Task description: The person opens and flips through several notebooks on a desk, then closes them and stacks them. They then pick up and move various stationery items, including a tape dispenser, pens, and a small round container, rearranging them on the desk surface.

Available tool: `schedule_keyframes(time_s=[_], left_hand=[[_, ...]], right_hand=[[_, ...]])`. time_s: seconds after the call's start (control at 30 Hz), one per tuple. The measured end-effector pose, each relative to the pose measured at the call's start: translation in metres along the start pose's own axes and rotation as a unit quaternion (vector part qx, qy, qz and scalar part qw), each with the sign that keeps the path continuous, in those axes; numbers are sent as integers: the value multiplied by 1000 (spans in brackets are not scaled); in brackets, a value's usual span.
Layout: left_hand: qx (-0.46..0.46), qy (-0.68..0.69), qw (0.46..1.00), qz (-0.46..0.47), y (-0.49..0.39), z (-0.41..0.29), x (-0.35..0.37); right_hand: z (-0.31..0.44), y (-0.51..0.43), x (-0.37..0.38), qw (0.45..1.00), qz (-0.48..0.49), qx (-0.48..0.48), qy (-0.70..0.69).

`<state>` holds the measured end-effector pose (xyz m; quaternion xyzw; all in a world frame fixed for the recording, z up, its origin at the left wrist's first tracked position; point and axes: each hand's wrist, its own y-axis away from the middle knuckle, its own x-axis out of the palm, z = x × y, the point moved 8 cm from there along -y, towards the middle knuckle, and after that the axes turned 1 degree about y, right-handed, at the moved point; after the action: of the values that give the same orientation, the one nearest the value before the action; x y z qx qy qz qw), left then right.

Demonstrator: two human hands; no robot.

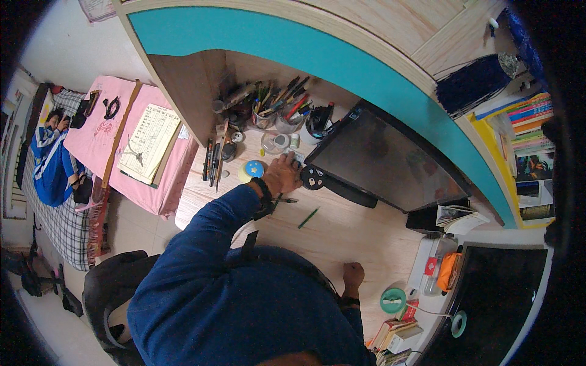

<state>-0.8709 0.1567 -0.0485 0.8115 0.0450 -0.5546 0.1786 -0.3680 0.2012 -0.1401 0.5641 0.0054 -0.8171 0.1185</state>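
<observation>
My left hand [283, 174] reaches over the desk [366, 228], back of the hand up, with a dark band at the wrist. Its fingers lie beside a black round object with light stickers [313, 177]; what is under the palm is hidden. Close by on its left sits a blue and yellow round object with stars [253, 169]. A green pencil [309, 217] lies apart on the desktop, and a dark pen [289, 200] is near the wrist. My right hand [353, 273] rests curled on the desk at the right, with nothing visible in it.
A black monitor [389, 158] stands behind the hands. Pen cups [264, 116] and several pens [211, 162] crowd the left back. At the right are a clear first-aid box [435, 265], a green round lamp-like object [393, 300] and books [389, 334]. A person [50, 164] lies on a bed.
</observation>
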Motion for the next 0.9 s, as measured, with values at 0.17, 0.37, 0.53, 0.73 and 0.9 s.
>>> schedule_keyframes(time_s=[0.17, 0.37, 0.53, 0.73, 0.9], left_hand=[[-15, 29, 999, -17, -1, 2, 1], [25, -66, 994, -79, 30, -5, -13], [40, -96, 994, 36, 56, -13, 10], [61, -93, 994, -15, 59, -17, 28], [25, 51, 995, -76, 50, -7, 29]], right_hand=[[11, 1, -4, 999, 0, -38, -28], [24, 2, -10, 996, 2, -56, 63], [34, 5, -19, 993, -25, -107, 30], [14, 1, -9, 997, -17, -70, -16], [13, -1, -5, 986, 16, -91, -142]])
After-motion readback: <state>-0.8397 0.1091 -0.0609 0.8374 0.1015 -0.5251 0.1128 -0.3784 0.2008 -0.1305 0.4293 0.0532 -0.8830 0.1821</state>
